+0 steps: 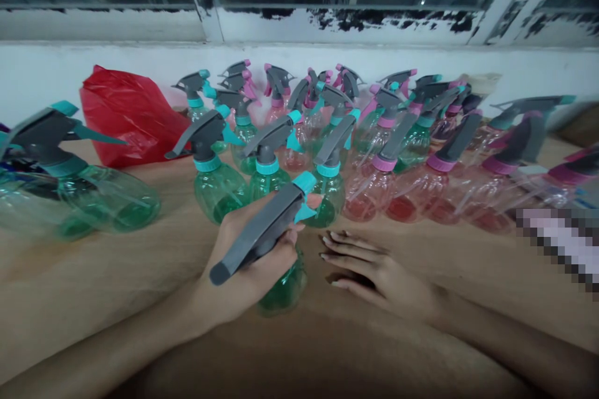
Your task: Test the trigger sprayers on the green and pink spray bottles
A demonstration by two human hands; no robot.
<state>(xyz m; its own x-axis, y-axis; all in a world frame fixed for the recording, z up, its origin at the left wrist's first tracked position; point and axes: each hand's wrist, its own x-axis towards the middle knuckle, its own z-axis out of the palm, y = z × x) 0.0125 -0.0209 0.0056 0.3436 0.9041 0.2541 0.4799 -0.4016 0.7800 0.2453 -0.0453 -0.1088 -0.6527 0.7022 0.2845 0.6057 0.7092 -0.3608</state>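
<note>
My left hand (pixel 243 262) is closed round the neck of a green spray bottle (pixel 283 290) with a grey trigger head and teal nozzle (pixel 262 227); the bottle stands on the wooden table (pixel 116 274) in front of me. My right hand (pixel 369 268) lies just to the right of that bottle with fingers stretched out and slightly curled, resting on the table and holding nothing. Right behind both hands stands a crowd of similar spray bottles, green ones (pixel 218 187) at the left and pink ones (pixel 374 193) at the right.
A crumpled red plastic bag (pixel 126 115) lies at the back left. Two green bottles (pixel 93 199) stand at the far left edge. A white wall and a window with peeling paint run behind the table. A blurred patch sits at the right edge.
</note>
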